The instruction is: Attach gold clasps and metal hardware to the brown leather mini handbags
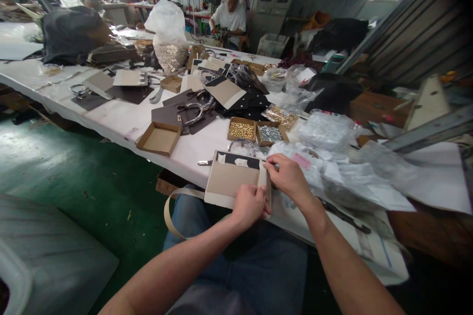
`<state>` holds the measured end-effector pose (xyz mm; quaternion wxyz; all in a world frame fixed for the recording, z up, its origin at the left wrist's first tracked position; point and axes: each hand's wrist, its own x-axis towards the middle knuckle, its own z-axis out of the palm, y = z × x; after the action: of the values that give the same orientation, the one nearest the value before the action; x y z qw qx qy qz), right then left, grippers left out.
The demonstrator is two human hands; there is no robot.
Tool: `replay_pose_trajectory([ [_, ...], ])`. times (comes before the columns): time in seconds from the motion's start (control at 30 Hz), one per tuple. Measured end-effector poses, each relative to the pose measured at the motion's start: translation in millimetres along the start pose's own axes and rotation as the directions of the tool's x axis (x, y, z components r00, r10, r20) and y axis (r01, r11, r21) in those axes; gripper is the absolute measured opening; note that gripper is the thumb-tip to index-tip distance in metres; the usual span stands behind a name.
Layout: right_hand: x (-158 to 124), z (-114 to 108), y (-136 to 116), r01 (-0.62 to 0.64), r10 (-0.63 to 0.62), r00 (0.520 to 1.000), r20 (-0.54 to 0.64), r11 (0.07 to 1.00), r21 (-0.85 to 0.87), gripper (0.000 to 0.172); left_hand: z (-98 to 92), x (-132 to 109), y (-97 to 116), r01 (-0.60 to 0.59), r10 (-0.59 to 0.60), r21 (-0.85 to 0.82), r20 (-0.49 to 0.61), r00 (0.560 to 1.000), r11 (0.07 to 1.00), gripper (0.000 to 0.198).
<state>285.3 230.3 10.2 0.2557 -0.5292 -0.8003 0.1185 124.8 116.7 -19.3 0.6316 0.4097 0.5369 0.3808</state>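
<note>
Workshop room with green floor (140, 241) holds a long worktop (111, 120) under white cloth, and at its near edge, partly above the person's lap, lies a beige panel (229, 182) with a black strip along its far side. Left hand (251, 203) is curled closed on the lower right part of this panel, gripping it near the border. Right hand (286, 172) has its fingers bent close together at the upper right corner, touching there; whether they pinch the edge or some small piece, I cannot tell. Both hands are near each other, but apart. From the panel's left side a beige strap (172, 214) hangs in a loop beside the knee.

Just beyond the panel stand two small cardboard boxes, one with golden pieces (242, 130), the other with silver pieces (269, 134). Crowding the space close to the right hand are crumpled plastic bags (325, 130). Farther to the left is a shallow cardboard box (159, 139), and behind it dark panels (168, 114) lie overlapped. In the background a co-worker in a white shirt (236, 22) sits.
</note>
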Motion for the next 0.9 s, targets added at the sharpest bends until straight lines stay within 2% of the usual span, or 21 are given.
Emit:
replay_pose_trajectory([
  [0.13, -0.5, -0.8, 15.0, -0.041, 0.036, 0.999, 0.038, 0.987, 0.157, 0.02, 3.8, 0.0, -11.6, -0.067, 0.07, 0.147, -0.015, 0.997, 0.987, 0.05],
  [0.23, -0.6, -0.7, 21.9, -0.048, 0.032, 0.997, 0.074, 0.976, 0.213, 0.021, 5.6, -0.9, -14.0, -0.063, 0.068, 0.182, -0.022, 0.997, 0.981, 0.049],
  [0.6, 4.3, 2.9, 16.9, -0.009, -0.003, 0.997, 0.073, 0.988, 0.156, 0.02, -3.1, -5.9, 0.3, 0.022, -0.021, 0.155, -0.006, 1.0, 0.988, 0.051],
  [0.8, 7.7, 5.2, 16.0, -0.008, 0.001, 0.998, 0.061, 0.994, 0.112, 0.023, -0.7, 0.2, -7.0, 0.025, -0.027, 0.133, 0.013, 1.0, 0.991, 0.053],
  [0.9, 10.0, 8.5, 21.4, -0.068, 0.064, 0.997, 0.051, 0.993, 0.098, 0.026, 0.3, 4.0, -13.6, -0.001, -0.001, 0.108, 0.016, 1.0, 0.994, 0.054],
])
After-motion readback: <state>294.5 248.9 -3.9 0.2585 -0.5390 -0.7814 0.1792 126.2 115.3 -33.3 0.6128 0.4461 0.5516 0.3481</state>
